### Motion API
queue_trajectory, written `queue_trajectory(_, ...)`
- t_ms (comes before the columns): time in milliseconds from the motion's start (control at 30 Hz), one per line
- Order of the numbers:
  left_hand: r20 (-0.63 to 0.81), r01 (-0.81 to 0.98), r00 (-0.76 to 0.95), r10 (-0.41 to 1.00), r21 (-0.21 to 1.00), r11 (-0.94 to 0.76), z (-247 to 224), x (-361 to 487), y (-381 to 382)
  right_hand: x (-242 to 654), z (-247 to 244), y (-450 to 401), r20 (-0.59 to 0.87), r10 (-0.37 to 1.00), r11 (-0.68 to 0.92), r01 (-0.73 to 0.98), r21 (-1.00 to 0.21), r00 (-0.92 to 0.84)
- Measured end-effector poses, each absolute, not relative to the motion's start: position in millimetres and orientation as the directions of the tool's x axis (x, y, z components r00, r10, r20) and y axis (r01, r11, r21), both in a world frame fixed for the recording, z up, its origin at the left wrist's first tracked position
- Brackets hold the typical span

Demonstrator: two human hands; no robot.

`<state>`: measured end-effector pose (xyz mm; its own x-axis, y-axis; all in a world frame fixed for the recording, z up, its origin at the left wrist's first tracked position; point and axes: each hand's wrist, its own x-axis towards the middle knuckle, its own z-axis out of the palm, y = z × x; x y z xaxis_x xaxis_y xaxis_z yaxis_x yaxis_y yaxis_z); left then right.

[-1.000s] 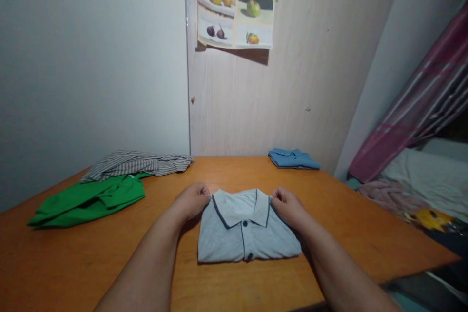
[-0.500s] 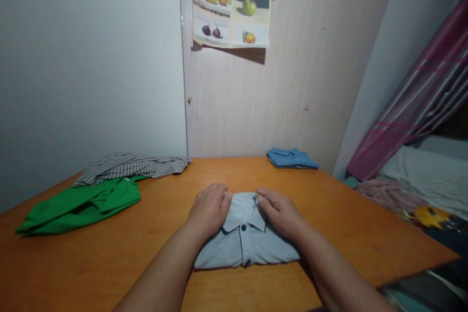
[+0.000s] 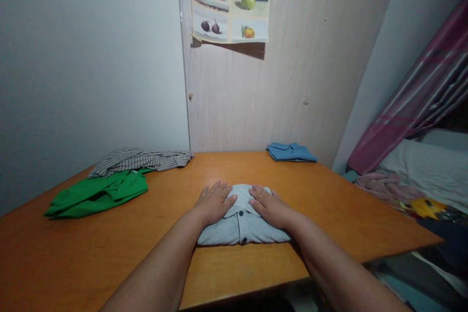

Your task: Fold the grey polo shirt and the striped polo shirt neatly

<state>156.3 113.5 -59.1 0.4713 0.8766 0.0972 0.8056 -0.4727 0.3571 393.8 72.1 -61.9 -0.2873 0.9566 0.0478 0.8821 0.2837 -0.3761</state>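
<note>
A folded light grey shirt (image 3: 243, 229) with a collar and dark buttons lies on the orange-brown table, near its front edge. My left hand (image 3: 215, 203) rests flat on the left side of the collar, fingers spread. On the right side of the collar lies my right hand (image 3: 269, 206), palm down with its fingers apart. Parts of the collar are hidden beneath both hands.
The wooden table (image 3: 164, 219) also bears a green garment (image 3: 98, 194) and a striped garment (image 3: 139, 161) at the left. A folded blue shirt (image 3: 291, 152) sits at the back right. Beyond the right edge are a curtain and heaped fabrics.
Both hands have flattened from gripping the collar's sides to lying on top of it with fingers spread. The view has shifted slightly, and the shirt appears a little farther off.
</note>
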Motion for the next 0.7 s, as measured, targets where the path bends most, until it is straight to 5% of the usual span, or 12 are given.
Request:
queue_trajectory(267, 0.375, 0.649, 0.259, 0.890, 0.615, -0.448, -45, 125, 95, 420, -62, 58, 0.312, 0.946, 0.256, 0.802, -0.539, -0.092)
queue_trajectory(400, 0.332, 0.628, 0.046, 0.942, 0.724, -0.286, -55, 93, 60, 440, -66, 29, 0.354, 0.934, 0.191, 0.769, -0.610, 0.050)
queue_trajectory(700, 0.215, 0.660, 0.059, 0.975, 0.724, -0.200, -57, 76, -6, 441, -72, -23, 0.318, 0.947, 0.106, 0.880, -0.464, 0.053)
